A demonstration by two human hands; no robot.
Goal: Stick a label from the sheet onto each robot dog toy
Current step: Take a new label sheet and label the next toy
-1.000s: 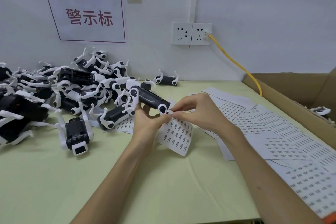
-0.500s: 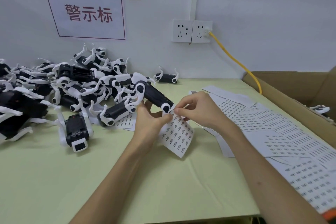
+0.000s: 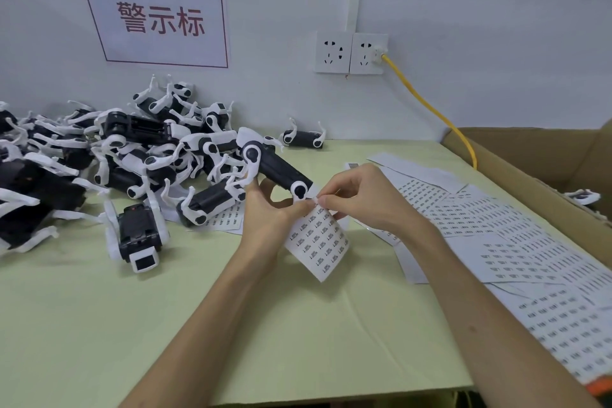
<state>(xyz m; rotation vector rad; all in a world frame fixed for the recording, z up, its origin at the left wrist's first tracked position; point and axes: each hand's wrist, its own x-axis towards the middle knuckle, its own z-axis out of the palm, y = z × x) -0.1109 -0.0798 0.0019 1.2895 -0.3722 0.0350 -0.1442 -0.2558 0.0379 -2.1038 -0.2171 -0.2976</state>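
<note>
While the pale green desk (image 3: 99,325) carries a heap of black-and-white plastic robot dog toys (image 3: 109,156) at ten o'clock, our left hand (image 3: 268,219) grips one dog (image 3: 275,169) plus the white label sheet (image 3: 319,242); our right hand (image 3: 361,199) pinches its top edge.

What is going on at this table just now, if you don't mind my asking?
A person is labelling black-and-white plastic robot dog toys. The left hand holds one black-bodied toy dog together with a small white sheet of printed labels, while the right hand pinches at the sheet's top edge, apparently peeling a label. A pile of similar toy dogs lies to the left on the pale green tabletop, more white label sheets are spread to the right, beside a brown cardboard box.
</note>
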